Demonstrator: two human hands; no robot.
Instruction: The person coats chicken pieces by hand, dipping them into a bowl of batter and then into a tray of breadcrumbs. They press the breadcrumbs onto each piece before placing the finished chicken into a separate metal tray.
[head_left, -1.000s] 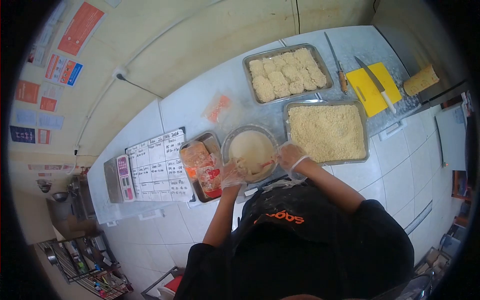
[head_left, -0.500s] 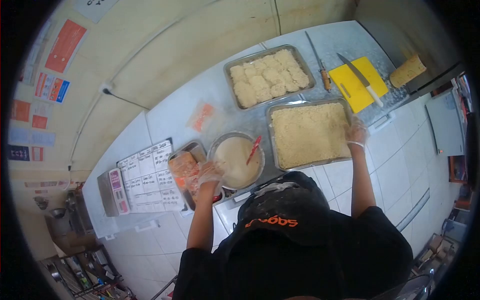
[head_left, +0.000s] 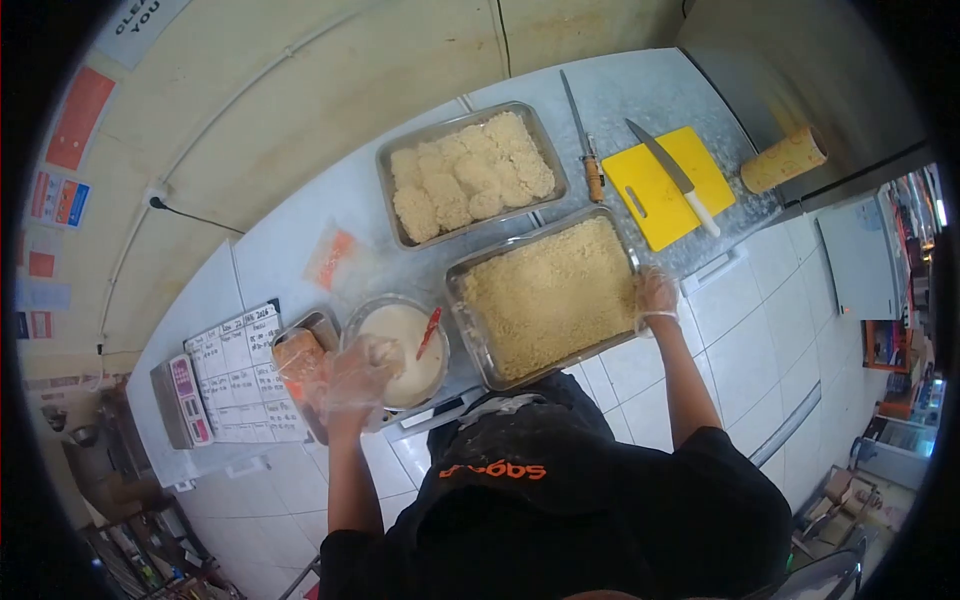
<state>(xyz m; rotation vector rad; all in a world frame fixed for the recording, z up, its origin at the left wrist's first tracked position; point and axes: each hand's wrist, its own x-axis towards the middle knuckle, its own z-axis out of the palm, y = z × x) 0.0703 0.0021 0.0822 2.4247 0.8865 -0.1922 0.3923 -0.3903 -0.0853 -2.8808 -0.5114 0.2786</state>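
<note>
My left hand (head_left: pixel 358 375), in a clear plastic glove, reaches over the left rim of a bowl of pale batter (head_left: pixel 412 375). Its fingers are curled around a whitish lump that I cannot make out. A red-handled utensil (head_left: pixel 429 331) leans inside the bowl. Left of it, partly behind my hand, a metal container (head_left: pixel 322 322) holds orange-pink pieces, perhaps in plastic. My right hand (head_left: pixel 657 291), also gloved, grips the right edge of a metal tray (head_left: pixel 470 325) filled with pale crumbs (head_left: pixel 550 295).
Behind stands a second tray (head_left: pixel 388 190) of crumb-coated pieces (head_left: pixel 470 170). A long tool with a wooden handle (head_left: pixel 594 180) lies beside a yellow cutting board (head_left: pixel 645 215) bearing a knife (head_left: pixel 665 160). A patterned cylinder (head_left: pixel 785 160), a written chart (head_left: pixel 240 370) and a pink-panelled scale (head_left: pixel 183 400) are also there.
The camera view has shifted, so the table appears further left. My left hand's fingers have moved further over the batter bowl. My right hand stays at the crumb tray's right edge.
</note>
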